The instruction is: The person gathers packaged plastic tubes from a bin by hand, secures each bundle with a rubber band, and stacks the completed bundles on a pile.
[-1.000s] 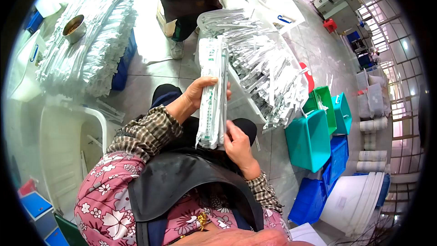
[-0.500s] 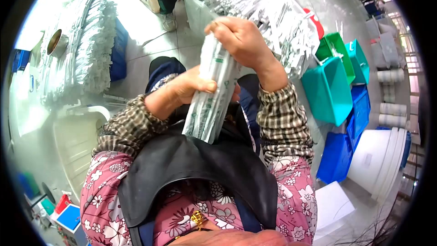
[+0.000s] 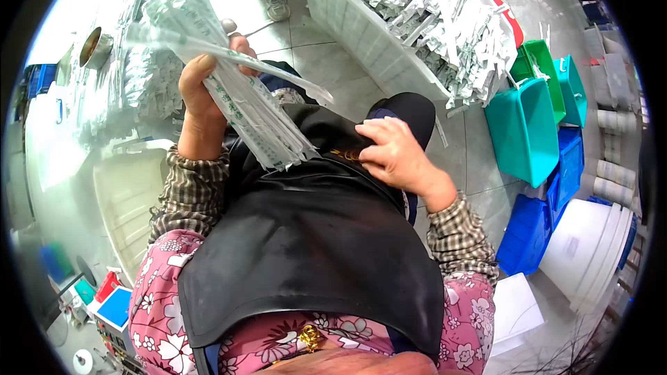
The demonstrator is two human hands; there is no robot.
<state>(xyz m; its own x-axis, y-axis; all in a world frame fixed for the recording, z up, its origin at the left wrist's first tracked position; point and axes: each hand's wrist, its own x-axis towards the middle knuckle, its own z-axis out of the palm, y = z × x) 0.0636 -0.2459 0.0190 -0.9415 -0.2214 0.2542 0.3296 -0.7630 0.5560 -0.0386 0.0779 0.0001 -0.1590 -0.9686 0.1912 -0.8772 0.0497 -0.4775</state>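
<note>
Left hand (image 3: 201, 96) partly behind bundle (image 3: 256, 117); yellowish item (image 3: 344, 155) by right hand (image 3: 399, 156) unclear.

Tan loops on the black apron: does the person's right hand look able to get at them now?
Likely yes: the right hand is just beside the tan loops, and the bundle in the left hand does not cover them.

Illumination bright, strongest at upper left, where glare washes out detail. Apron (image 3: 313, 236) shows dull sheen; floor (image 3: 340, 73) carries pale reflections. Loose strip (image 3: 285, 78) across bundle (image 3: 260, 121) blurred at its left end. Left margin hazy. Fisheye curvature bends edges; corners black.
</note>
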